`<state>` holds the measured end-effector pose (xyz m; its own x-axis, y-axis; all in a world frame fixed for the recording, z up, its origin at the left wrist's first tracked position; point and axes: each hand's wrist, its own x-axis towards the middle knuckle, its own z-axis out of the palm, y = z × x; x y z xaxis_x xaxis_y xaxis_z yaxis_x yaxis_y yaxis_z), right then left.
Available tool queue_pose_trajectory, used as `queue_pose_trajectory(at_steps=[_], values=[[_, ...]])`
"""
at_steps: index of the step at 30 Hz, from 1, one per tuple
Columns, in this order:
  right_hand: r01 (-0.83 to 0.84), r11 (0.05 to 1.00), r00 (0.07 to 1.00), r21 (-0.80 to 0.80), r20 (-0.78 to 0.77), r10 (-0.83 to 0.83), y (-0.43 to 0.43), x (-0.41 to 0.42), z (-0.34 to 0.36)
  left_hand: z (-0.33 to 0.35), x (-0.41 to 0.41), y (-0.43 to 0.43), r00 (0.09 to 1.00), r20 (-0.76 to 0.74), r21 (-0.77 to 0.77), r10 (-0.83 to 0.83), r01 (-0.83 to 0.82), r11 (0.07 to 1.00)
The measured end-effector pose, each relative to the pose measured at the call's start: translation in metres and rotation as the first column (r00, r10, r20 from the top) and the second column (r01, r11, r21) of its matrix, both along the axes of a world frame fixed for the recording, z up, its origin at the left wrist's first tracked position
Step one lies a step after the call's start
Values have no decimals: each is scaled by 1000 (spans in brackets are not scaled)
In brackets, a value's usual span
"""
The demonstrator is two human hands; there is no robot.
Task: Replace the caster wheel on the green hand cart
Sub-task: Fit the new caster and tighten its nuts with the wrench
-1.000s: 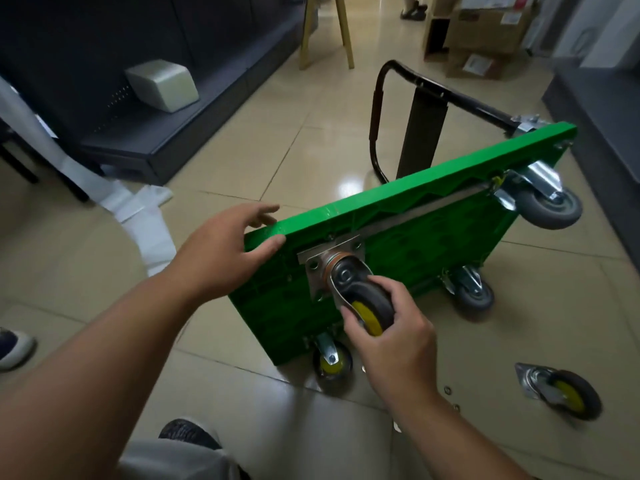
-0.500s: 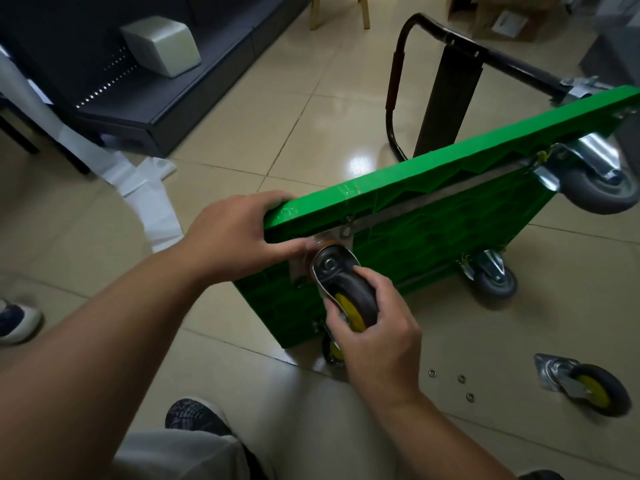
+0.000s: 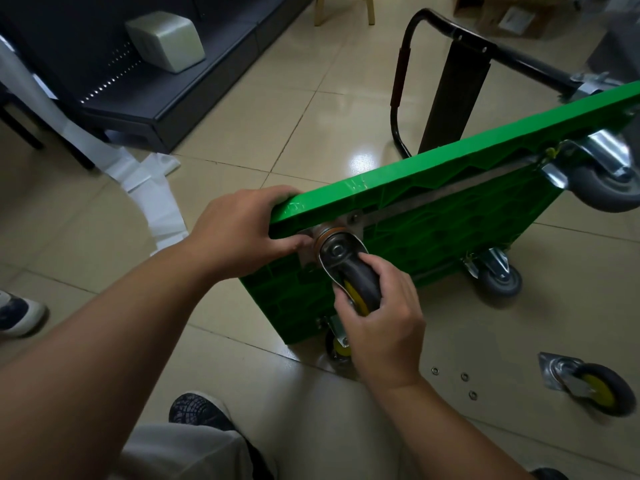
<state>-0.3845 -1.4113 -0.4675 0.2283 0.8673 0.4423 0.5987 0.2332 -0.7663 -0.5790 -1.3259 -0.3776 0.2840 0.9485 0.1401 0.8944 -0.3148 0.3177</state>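
Note:
The green hand cart stands on its side on the tiled floor, underside towards me, its black handle folded behind it. My left hand grips the cart's near upper corner. My right hand is closed around a black caster wheel with a yellow hub, whose metal plate lies against the cart's underside at that corner. Two grey casters are fixed at the far end, and a yellow-hubbed one sits at the bottom corner. A loose caster lies on the floor at the right.
Three small washers or nuts lie on the tiles beside the loose caster. A dark low shelf unit with a pale box stands at the left, white paper trailing below it. My shoe is near; another shoe is far left.
My left hand has closed onto the cart's upper corner, thumb pressing beside the caster plate. My right hand stays on the wheel. The view has moved closer and lower.

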Motion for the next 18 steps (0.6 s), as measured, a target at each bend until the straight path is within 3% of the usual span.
queue_pose_trajectory(at_steps=[7,18], values=[[-6,999,990,-49,-139,-1,10,-17,-11,0,0,1,1000,1,-11,-4,4,1000],[20,993,991,-112,-128,-34,20,-27,-8,-1,1,8,999,-15,8,46,-46,999]])
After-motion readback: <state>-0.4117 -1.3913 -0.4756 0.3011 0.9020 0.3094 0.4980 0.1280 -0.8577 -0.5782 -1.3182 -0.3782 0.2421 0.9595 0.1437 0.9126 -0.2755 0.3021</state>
